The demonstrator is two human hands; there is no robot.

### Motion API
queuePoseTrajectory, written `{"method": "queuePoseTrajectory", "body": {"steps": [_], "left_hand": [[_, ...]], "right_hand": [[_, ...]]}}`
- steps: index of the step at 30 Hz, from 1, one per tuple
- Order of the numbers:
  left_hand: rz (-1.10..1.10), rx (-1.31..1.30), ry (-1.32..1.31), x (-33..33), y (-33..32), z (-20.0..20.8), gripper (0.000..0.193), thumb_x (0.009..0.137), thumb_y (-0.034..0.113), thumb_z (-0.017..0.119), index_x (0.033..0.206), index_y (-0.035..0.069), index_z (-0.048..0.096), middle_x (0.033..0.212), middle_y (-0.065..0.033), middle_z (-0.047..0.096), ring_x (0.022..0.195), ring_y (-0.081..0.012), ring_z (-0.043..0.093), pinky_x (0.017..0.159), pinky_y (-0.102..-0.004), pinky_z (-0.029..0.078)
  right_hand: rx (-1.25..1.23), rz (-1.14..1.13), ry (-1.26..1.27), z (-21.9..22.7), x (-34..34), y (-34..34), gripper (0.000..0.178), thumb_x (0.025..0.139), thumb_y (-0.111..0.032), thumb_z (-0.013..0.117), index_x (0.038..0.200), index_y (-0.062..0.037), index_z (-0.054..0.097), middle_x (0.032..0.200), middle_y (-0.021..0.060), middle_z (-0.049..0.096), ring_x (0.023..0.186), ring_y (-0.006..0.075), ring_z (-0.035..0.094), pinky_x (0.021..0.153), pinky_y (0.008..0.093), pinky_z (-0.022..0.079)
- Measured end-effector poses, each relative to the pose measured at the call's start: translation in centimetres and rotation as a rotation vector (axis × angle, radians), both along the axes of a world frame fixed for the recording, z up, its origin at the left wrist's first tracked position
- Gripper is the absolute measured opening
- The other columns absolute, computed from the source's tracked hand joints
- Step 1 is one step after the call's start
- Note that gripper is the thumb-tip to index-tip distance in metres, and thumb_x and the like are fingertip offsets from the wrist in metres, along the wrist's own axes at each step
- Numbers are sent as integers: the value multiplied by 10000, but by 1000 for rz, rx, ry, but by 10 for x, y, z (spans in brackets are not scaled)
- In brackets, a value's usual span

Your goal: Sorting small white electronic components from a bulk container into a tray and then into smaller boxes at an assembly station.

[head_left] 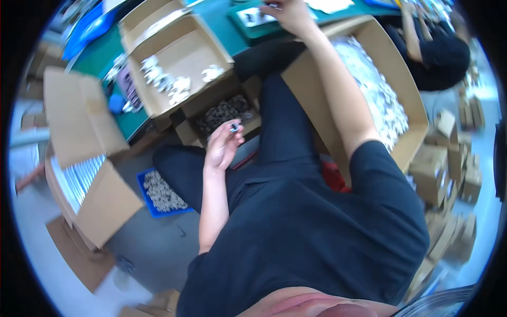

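Observation:
My left hand [222, 149] is raised above my lap, its fingertips closed on a small shiny round metal part [234, 127] with a dark centre. My right arm stretches to the far side, where my right hand [292, 16] pinches a small dark, shiny piece [273, 6]. That piece is too small to name. Just under my right hand lies a white block with dark marks [254, 17], on the green table [214, 16]. Beneath my right forearm stands a large cardboard box [417, 119] filled with small whitish-silver parts [377, 87].
An open carton [182, 50] with a few white pieces stands at the far left. Below it, another box holds dark small parts [224, 112]. A blue tray [153, 211] of grey parts sits on the floor. Another person [435, 58] works at the far right.

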State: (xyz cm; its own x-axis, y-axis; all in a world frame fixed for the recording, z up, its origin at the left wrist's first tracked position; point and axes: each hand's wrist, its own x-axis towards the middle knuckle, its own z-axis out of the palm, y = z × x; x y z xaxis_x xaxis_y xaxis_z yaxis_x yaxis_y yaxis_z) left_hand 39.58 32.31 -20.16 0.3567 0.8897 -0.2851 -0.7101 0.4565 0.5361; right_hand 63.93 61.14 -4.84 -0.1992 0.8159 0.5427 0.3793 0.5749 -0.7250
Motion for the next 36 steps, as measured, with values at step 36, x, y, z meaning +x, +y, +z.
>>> {"method": "queuePoseTrajectory", "body": {"steps": [36], "left_hand": [[-123, -371, 344, 19, 37, -139, 266, 999, 219, 672, 1151, 1, 655, 969, -77, 706, 802, -126, 682, 744, -270, 586]], "right_hand": [[-1169, -417, -950, -119, 388, -229, 281, 818, -84, 693, 1082, 5, 728, 905, 140, 739, 809, 239, 688, 755, 351, 550]]}}
